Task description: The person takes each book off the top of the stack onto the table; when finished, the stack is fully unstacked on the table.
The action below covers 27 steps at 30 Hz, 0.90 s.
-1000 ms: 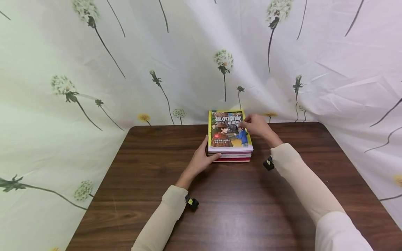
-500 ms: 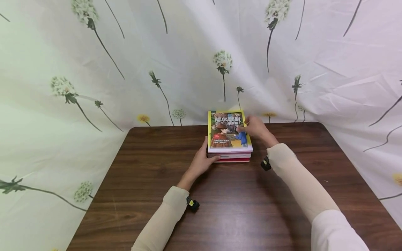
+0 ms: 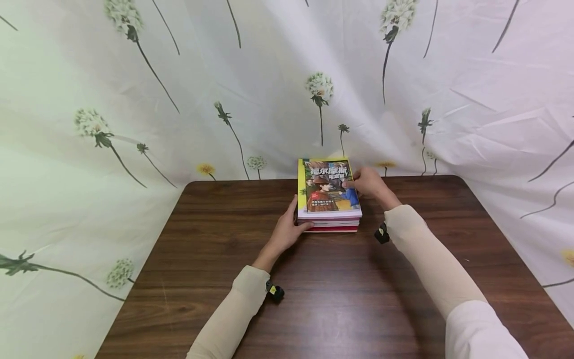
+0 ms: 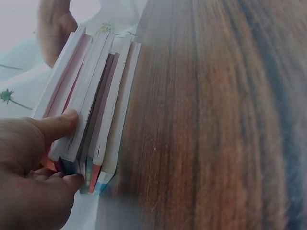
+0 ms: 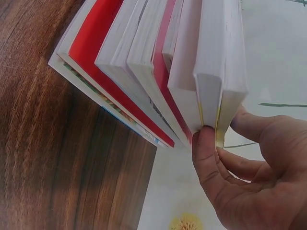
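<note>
A stack of several books (image 3: 329, 225) lies at the table's far side in the head view. Its top book (image 3: 325, 189) has an illustrated cover with white Chinese lettering, and a yellow-covered book (image 3: 301, 187) shows along its left edge. At the near left corner my left hand (image 3: 286, 227) grips the stack, thumb (image 4: 62, 124) across the page edges and fingers on the side. My right hand (image 3: 369, 184) pinches the upper books at the right edge, thumb over the cover. In the right wrist view, a fingertip (image 5: 205, 139) presses between the upper books' edges.
The dark wooden table (image 3: 233, 289) extends toward me and to both sides of the stack. Right behind its far edge hangs a white cloth (image 3: 269, 99) printed with dandelions. Each wrist carries a small black camera (image 3: 275, 291).
The top book has slid slightly to the right, exposing more of the yellow cover at its left. My right hand has shifted slightly right with it. My left hand keeps its place.
</note>
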Available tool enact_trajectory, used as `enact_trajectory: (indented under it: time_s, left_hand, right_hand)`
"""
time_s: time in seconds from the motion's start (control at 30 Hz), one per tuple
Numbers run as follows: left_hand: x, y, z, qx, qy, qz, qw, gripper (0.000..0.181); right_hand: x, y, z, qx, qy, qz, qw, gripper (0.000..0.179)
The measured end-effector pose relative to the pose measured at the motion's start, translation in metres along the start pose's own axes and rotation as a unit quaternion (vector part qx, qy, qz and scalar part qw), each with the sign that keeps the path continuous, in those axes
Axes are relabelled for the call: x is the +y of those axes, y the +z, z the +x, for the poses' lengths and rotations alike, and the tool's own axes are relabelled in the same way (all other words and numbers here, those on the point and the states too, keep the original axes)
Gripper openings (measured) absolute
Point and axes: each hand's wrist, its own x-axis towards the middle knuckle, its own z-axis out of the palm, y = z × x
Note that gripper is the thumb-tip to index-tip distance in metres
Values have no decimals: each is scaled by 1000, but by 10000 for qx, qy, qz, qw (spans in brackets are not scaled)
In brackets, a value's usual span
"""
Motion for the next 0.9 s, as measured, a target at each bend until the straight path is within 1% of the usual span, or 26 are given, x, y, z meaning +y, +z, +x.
enact_trajectory:
  time_s: [0.13,0.33,0.5,0.7,0.9]
  left_hand:
    - [0,0,0,4,-44,21,10000,105]
    - [0,0,0,-2,-81,2,10000,103]
    - [1,0,2,-12,-11,44,10000,101]
    - [1,-1,3,20,85,31,10000,102]
    - [-2,-1,2,15,123,-133,9998,104]
  right_hand:
    - [0,-1,0,2,47,69,10000,28]
    - [0,-1,-1,95,156,-72,9998,31]
    - [0,-4,1,93,284,-103,9995,40]
    - [3,-9,3,292,234,-160,9992,53]
    - [1,-13,-2,322,147,-143,9993,44]
